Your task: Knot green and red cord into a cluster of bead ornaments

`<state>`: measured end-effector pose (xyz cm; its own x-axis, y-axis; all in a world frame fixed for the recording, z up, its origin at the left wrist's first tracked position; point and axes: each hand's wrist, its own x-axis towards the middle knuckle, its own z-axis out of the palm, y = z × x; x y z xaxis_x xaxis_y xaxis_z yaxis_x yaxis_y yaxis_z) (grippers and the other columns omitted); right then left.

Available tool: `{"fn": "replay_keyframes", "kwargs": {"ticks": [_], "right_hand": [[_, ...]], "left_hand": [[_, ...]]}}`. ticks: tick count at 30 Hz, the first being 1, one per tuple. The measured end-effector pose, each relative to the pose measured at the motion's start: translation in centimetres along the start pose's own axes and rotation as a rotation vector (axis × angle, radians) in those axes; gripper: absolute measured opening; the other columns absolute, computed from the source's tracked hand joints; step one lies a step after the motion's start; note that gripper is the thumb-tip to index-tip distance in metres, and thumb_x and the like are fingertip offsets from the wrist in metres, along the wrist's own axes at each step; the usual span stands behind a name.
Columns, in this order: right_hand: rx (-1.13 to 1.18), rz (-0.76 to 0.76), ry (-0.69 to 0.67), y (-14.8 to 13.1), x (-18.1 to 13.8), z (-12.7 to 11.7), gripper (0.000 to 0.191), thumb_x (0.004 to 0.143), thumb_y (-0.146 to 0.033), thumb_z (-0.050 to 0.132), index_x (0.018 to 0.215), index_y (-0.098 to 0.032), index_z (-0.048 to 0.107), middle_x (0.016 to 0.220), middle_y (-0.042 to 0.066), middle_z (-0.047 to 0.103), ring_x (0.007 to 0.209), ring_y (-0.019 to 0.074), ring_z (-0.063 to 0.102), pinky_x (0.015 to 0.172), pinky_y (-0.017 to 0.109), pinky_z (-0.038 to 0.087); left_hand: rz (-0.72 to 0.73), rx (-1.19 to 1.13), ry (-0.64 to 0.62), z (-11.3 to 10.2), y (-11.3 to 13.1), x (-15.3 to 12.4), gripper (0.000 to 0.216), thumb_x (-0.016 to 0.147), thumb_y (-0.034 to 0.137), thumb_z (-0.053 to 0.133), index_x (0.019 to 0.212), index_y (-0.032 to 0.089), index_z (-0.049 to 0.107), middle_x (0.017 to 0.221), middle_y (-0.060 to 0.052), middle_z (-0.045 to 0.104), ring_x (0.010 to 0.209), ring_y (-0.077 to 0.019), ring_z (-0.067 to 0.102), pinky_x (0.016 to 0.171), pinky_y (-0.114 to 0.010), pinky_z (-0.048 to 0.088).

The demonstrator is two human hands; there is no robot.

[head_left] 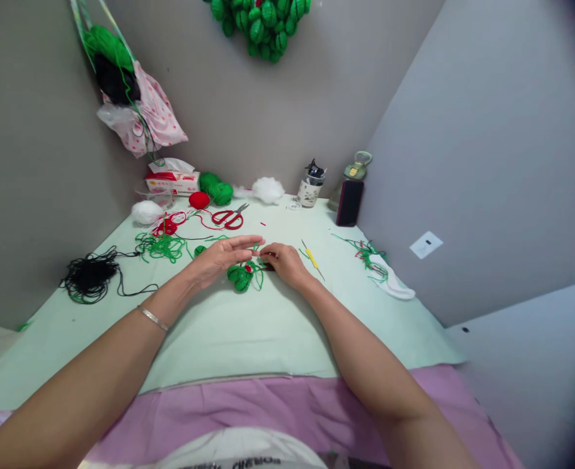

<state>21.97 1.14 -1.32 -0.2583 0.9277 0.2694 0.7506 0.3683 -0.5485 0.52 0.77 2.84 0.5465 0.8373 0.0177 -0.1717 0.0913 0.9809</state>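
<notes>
By the green crocheted piece (240,279): left hand (221,256) with fingers straight, right hand (286,262) curled, grip unclear; scissors (236,213) beyond, 1 yellow hook (311,256) rightward, black yarn (90,273) leftward.

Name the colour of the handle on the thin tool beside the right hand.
Yellow; the handle shows best in the head view.
</notes>
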Motion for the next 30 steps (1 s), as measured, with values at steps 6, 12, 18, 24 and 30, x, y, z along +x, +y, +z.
{"fn": "replay_keyframes", "kwargs": {"ticks": [6,12,18,24,30], "right_hand": [[0.076,0.140,0.077,-0.3,-0.2,-1.0,0.016,0.086,-0.025,0.058,0.091,-0.022,0.074,0.084,0.003,0.074,0.072,0.0170,0.062,0.074,0.029,0.043],[0.069,0.234,0.130,-0.4,-0.1,-1.5,0.014,0.083,-0.023,0.058,0.085,-0.021,0.071,0.077,0.002,0.071,0.072,0.0169,0.061,0.071,0.029,0.042],[0.552,0.215,-0.160,-1.9,-0.4,-2.6,0.018,0.078,-0.032,0.063,0.083,-0.016,0.067,0.072,0.001,0.067,0.065,0.0130,0.057,0.064,0.025,0.043],[0.447,0.109,-0.577,-3.5,-1.6,-2.7,0.024,0.073,-0.031,0.070,0.092,-0.016,0.070,0.069,0.000,0.066,0.065,0.0132,0.057,0.060,0.023,0.040],[0.312,0.043,-0.524,-3.9,-1.8,-2.7,0.012,0.076,-0.023,0.060,0.080,-0.016,0.069,0.065,-0.003,0.061,0.060,0.0104,0.049,0.058,0.023,0.035]], "left_hand": [[0.167,-0.273,0.349,-1.7,0.4,1.0,0.023,0.077,0.024,0.077,0.099,0.016,0.074,0.108,-0.008,0.074,0.091,-0.0132,0.068,0.091,-0.026,0.052],[0.427,-0.542,0.635,-6.5,2.8,0.5,0.004,0.089,0.013,0.062,0.087,0.014,0.066,0.082,0.000,0.068,0.074,-0.0064,0.063,0.081,-0.019,0.052],[0.505,-0.768,0.820,-12.5,4.5,-1.7,0.035,0.103,0.047,0.035,0.087,0.020,0.051,0.099,-0.001,0.067,0.103,-0.0074,0.062,0.081,-0.018,0.054],[0.234,-0.614,0.612,-6.8,3.2,0.2,0.012,0.091,0.014,0.054,0.086,0.015,0.065,0.068,0.002,0.060,0.062,-0.0065,0.056,0.066,-0.018,0.051],[0.068,-0.144,0.208,-1.7,1.5,0.2,0.019,0.077,0.026,0.074,0.092,0.014,0.071,0.082,-0.002,0.066,0.062,-0.0085,0.058,0.061,-0.020,0.050]]}}
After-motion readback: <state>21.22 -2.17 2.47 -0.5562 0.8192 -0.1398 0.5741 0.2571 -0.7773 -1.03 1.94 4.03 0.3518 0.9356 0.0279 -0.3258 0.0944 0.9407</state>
